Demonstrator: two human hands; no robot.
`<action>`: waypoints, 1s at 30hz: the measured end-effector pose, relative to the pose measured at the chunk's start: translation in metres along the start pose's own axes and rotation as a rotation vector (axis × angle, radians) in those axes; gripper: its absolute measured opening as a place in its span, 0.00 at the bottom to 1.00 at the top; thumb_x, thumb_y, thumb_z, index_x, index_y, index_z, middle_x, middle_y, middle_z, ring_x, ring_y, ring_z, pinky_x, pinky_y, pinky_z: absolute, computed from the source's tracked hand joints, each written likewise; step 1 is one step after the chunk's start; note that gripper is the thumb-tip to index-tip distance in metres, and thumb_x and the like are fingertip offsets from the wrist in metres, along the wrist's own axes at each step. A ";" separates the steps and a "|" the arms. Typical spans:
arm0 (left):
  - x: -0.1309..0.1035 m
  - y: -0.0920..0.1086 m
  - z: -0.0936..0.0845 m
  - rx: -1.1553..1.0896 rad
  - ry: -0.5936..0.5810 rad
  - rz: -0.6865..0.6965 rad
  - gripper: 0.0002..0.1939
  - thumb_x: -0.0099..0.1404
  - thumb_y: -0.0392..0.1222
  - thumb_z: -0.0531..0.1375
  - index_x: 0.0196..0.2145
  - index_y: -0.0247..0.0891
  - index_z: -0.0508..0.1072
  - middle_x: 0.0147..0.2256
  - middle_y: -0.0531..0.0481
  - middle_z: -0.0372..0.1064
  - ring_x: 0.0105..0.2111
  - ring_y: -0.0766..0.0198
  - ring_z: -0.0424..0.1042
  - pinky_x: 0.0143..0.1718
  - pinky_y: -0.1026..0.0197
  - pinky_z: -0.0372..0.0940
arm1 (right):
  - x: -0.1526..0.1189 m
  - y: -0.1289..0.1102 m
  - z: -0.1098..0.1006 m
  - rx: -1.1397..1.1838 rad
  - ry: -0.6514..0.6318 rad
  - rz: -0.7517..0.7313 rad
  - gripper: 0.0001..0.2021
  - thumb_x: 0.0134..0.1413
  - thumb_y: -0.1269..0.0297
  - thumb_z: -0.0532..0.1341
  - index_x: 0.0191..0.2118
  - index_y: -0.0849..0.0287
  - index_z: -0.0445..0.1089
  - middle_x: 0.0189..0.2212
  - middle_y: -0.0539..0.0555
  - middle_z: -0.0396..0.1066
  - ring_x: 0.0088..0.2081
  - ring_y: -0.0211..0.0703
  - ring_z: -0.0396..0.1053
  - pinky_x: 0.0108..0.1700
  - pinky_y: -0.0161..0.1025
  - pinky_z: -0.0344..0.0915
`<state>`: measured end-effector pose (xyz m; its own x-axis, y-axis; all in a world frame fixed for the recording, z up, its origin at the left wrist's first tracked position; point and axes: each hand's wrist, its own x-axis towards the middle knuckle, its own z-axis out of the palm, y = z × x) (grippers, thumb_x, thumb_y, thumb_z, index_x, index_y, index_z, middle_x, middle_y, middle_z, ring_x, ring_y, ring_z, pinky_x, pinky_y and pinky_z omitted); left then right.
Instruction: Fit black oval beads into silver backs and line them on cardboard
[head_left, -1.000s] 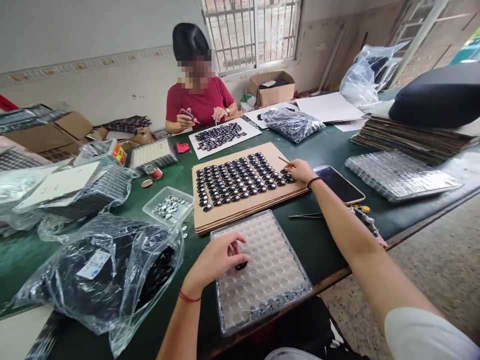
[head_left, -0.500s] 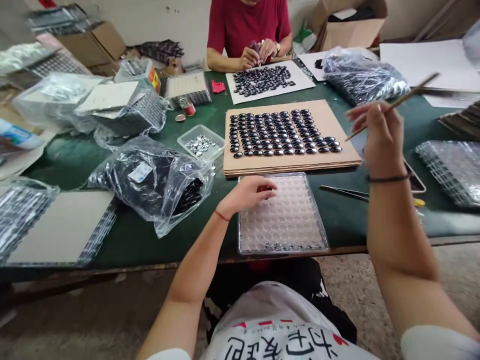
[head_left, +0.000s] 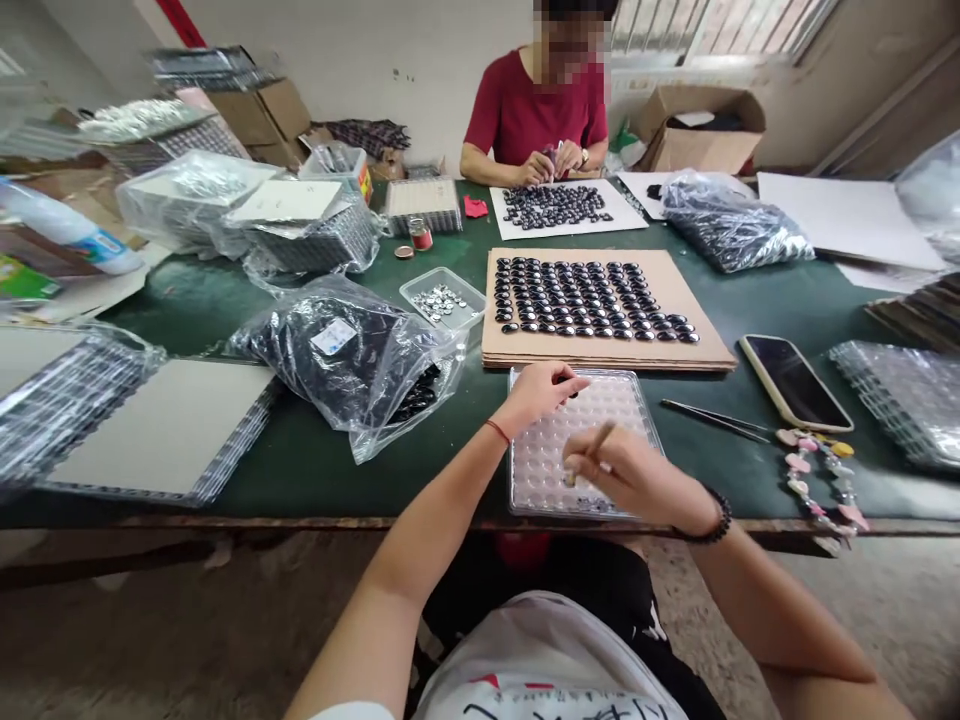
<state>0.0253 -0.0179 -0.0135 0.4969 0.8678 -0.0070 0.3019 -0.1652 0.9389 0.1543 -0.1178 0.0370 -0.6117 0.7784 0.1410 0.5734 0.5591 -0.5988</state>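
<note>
Head view: your 11 o'clock box (head_left: 469, 312) holds silver bits (head_left: 437, 303). Over the tray (head_left: 531, 470), your left hand (head_left: 541, 392) pinches a black piece (head_left: 574, 394), your right hand (head_left: 634, 478) a stick (head_left: 602, 436).

Nothing legible: shirt (head_left: 540, 625) characters (head_left: 600, 706) cut off; plastic bag (head_left: 371, 365) label (head_left: 334, 337) too small.

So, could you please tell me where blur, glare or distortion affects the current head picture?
In the head view, the right hand and its stick look slightly smeared, the phone crisper; in the same view, glare streaks the left bag and glints off the black pieces, and the outer edges look stretched.
</note>
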 end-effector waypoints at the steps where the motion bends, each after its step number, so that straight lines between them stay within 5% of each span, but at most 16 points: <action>1: 0.000 0.000 -0.001 0.004 0.006 -0.001 0.21 0.56 0.59 0.55 0.23 0.35 0.67 0.17 0.55 0.61 0.17 0.71 0.60 0.21 0.67 0.54 | 0.003 0.009 -0.008 0.027 0.053 0.020 0.14 0.60 0.62 0.48 0.26 0.60 0.64 0.21 0.51 0.65 0.23 0.35 0.60 0.28 0.34 0.56; 5: 0.000 0.003 -0.006 -0.016 0.042 -0.039 0.23 0.56 0.60 0.53 0.22 0.35 0.65 0.16 0.56 0.60 0.16 0.70 0.60 0.20 0.66 0.54 | 0.021 0.057 -0.030 0.045 0.273 0.066 0.14 0.60 0.60 0.49 0.28 0.60 0.65 0.21 0.51 0.65 0.23 0.36 0.62 0.27 0.33 0.58; 9: -0.008 0.013 -0.006 0.149 0.126 0.039 0.21 0.60 0.58 0.50 0.36 0.37 0.70 0.22 0.53 0.67 0.23 0.66 0.66 0.25 0.65 0.57 | 0.027 0.088 -0.024 -0.015 0.415 0.034 0.14 0.60 0.60 0.49 0.28 0.60 0.65 0.20 0.51 0.65 0.22 0.37 0.63 0.26 0.34 0.59; 13: -0.015 0.019 0.002 0.453 0.143 0.109 0.22 0.64 0.54 0.46 0.49 0.41 0.66 0.30 0.48 0.72 0.30 0.61 0.69 0.30 0.63 0.57 | 0.019 0.088 -0.011 -0.052 0.440 -0.035 0.13 0.60 0.64 0.48 0.29 0.59 0.67 0.21 0.52 0.66 0.24 0.38 0.64 0.27 0.34 0.59; 17: -0.013 0.017 0.005 0.580 0.110 0.094 0.20 0.65 0.51 0.46 0.36 0.41 0.74 0.32 0.47 0.73 0.32 0.60 0.70 0.30 0.63 0.56 | 0.017 0.084 -0.007 -0.069 0.519 -0.052 0.11 0.59 0.65 0.49 0.30 0.59 0.66 0.23 0.52 0.67 0.26 0.39 0.65 0.29 0.35 0.59; 24: -0.007 0.017 -0.002 0.440 0.188 0.016 0.18 0.63 0.50 0.49 0.28 0.38 0.73 0.24 0.51 0.70 0.24 0.65 0.66 0.26 0.64 0.54 | 0.019 0.087 -0.003 -0.088 0.596 -0.008 0.11 0.59 0.65 0.50 0.28 0.59 0.65 0.22 0.52 0.68 0.23 0.37 0.65 0.27 0.33 0.58; 30: -0.006 0.019 -0.013 0.256 0.386 0.020 0.22 0.62 0.55 0.49 0.31 0.36 0.74 0.23 0.51 0.68 0.24 0.66 0.64 0.27 0.64 0.55 | 0.019 0.087 -0.007 0.127 0.801 0.228 0.14 0.59 0.59 0.51 0.27 0.59 0.66 0.20 0.51 0.68 0.19 0.35 0.65 0.24 0.32 0.59</action>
<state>0.0179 -0.0199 0.0092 0.1800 0.9663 0.1839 0.5106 -0.2516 0.8222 0.1969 -0.0521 -0.0067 0.1102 0.8624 0.4940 0.5410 0.3649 -0.7577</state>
